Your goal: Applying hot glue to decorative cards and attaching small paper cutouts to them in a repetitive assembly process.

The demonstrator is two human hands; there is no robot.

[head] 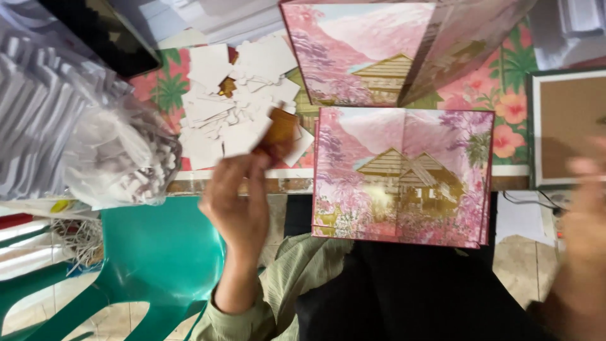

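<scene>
Nearest to me is my left hand, raised over my lap with the green sleeve below the wrist. Its fingers pinch a small brown piece, held tilted just above the edge of the counter. My right hand is at the far right edge, blurred, so I cannot tell whether it is spread or closed, or whether it holds anything.

Between my hands, a pink picture board showing a golden house and blossoming trees rests on my lap and leans onto the counter's edge. Just beyond it stands an open pink box printed with the same scene. Left of the box, a heap of white pieces lies face down on the flowered cloth, directly behind the brown piece I hold.

On my left, a clear plastic bag of white bits sits near a teal plastic chair. A framed brown board lies on the right, near my blurred hand.
</scene>
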